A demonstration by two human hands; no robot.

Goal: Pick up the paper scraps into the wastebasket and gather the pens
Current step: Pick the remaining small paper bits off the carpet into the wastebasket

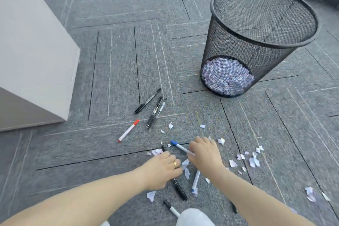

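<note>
With my left hand (pixel 161 169) and right hand (pixel 205 152) both down among scraps (pixel 185 166) at six o'clock, grip unclear, wastebasket (pixel 256 42) at one o'clock, I risk scooping the blue-capped pen (pixel 180 147) into the trash.

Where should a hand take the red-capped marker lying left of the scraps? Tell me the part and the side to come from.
Take the red-capped marker at the middle of its white barrel, coming down from above, with thumb and fingers across its width. It lies flat on the carpet, slanted with the red cap away from the person, and apart from the black pens, so both long sides look free for a pinch.
</note>
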